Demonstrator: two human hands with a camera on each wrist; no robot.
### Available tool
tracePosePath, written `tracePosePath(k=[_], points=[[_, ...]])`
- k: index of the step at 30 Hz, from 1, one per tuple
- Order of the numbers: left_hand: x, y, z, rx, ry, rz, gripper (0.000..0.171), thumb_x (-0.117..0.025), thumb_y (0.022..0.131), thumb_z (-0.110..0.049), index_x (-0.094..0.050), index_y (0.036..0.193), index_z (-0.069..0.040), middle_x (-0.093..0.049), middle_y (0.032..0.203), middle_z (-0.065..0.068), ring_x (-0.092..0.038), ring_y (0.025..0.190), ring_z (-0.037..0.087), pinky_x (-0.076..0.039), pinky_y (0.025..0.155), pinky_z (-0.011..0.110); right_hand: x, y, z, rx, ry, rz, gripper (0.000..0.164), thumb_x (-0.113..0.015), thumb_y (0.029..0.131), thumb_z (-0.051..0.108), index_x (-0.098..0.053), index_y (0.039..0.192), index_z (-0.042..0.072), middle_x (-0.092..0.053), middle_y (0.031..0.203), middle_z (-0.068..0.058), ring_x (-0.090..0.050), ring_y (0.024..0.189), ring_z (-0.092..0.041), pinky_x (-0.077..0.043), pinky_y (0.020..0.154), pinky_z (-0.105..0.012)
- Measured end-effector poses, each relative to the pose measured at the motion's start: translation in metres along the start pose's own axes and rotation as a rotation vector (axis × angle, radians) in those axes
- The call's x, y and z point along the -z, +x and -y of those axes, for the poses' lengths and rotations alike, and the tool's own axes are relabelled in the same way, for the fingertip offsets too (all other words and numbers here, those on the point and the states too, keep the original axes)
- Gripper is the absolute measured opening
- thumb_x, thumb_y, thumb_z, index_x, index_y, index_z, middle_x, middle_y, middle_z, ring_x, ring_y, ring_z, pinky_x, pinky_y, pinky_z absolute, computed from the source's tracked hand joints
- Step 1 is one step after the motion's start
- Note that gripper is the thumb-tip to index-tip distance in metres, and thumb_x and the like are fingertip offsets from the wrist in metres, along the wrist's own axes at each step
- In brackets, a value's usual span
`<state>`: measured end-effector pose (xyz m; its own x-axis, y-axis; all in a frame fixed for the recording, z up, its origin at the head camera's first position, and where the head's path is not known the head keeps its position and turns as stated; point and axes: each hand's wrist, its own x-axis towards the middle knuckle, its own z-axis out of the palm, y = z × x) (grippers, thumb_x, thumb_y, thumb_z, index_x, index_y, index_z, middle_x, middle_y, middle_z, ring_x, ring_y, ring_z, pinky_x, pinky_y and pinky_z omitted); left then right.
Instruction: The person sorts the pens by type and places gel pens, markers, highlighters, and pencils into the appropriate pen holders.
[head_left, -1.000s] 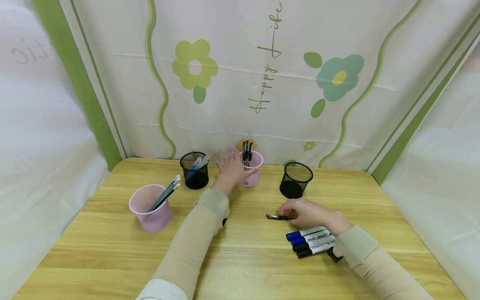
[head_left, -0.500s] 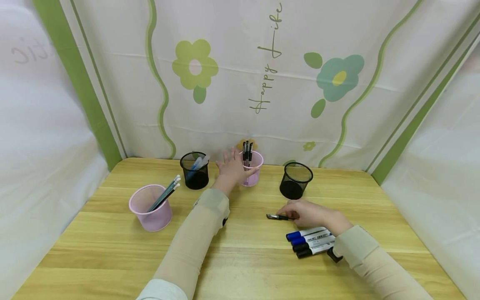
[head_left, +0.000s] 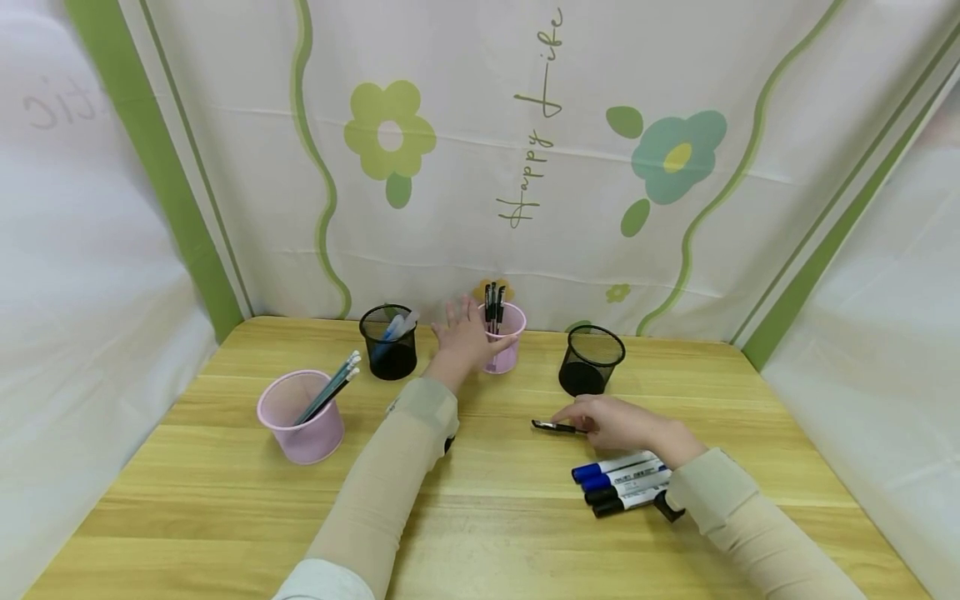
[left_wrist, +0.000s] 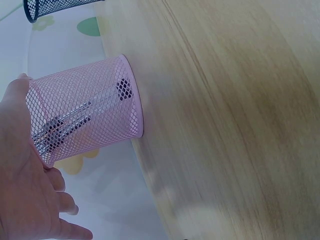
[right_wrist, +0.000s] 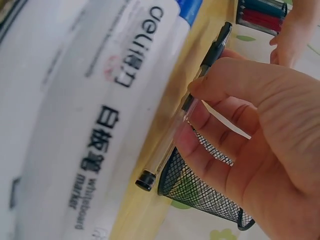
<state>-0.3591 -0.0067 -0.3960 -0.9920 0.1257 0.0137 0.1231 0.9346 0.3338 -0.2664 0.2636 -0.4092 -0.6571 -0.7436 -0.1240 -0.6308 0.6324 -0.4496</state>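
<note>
My right hand (head_left: 618, 423) pinches a black-capped gel pen (head_left: 553, 427) with a clear barrel between thumb and fingertips, low over the table. The right wrist view shows the gel pen (right_wrist: 175, 127) slanting, cap end up. At the back, my left hand (head_left: 461, 342) lies against the left side of a pink mesh pen cup (head_left: 504, 354), its fingers spread and the thumb across the cup's front. Several black-capped pens (head_left: 494, 307) stand in that cup. Seen from the left wrist, the pink cup (left_wrist: 90, 110) stands on the table, thumb at its rim.
Several whiteboard markers (head_left: 622, 482), blue- and black-capped, lie below my right hand. A black mesh cup (head_left: 585, 379) stands behind it. To the left are a black mesh cup (head_left: 393, 358) with blue translucent items and a pink cup (head_left: 307, 437) with several pencils (head_left: 330, 387).
My right hand has risen slightly with the gel pen, whose cap end has moved a little up in the head view. The left hand and the cups stay where they were.
</note>
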Motion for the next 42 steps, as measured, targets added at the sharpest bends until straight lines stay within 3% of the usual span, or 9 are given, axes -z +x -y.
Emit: tracePosePath(k=[17,27,34,42], points=[[0.001,0.0,0.001,-0.003,-0.005,0.006,0.111,-0.045,0.091,-0.082,-0.011,0.165,-0.006,0.001,0.171,0.016,0.001,0.155,0.042,-0.012,0.117,0.07,0.019,0.01,0.012,0.033,-0.036,-0.024,0.058,-0.059,0.084,-0.019,-0.067,0.135,0.007,-0.063,0.096,-0.005,-0.057,0.084,-0.009,-0.055,0.076,-0.028],[0.001,0.001,0.001,-0.008,-0.024,0.007,0.111,-0.047,0.091,-0.08,-0.01,0.165,-0.006,0.002,0.171,0.016,0.002,0.155,0.042,-0.011,0.117,0.07,0.031,0.019,0.012,0.049,-0.071,-0.071,0.055,-0.062,0.085,-0.016,-0.067,0.135,0.007,-0.062,0.092,-0.005,-0.054,0.078,-0.008,-0.05,0.068,-0.027],[0.001,0.001,0.001,-0.014,-0.018,-0.001,0.111,-0.047,0.091,-0.08,-0.01,0.165,-0.006,0.001,0.171,0.016,0.002,0.155,0.042,-0.012,0.117,0.07,0.043,0.018,0.017,-0.021,-0.014,-0.118,0.056,-0.06,0.087,-0.014,-0.065,0.138,0.007,-0.063,0.1,-0.008,-0.053,0.082,-0.017,-0.048,0.069,-0.029],[0.001,0.001,0.001,-0.011,-0.024,-0.004,0.111,-0.048,0.09,-0.081,-0.013,0.165,-0.007,0.001,0.171,0.016,0.001,0.155,0.043,-0.013,0.117,0.071,0.048,0.019,0.02,-0.023,-0.015,-0.173,0.051,-0.06,0.091,-0.011,-0.065,0.139,0.007,-0.061,0.099,-0.006,-0.051,0.081,-0.017,-0.044,0.066,-0.03]])
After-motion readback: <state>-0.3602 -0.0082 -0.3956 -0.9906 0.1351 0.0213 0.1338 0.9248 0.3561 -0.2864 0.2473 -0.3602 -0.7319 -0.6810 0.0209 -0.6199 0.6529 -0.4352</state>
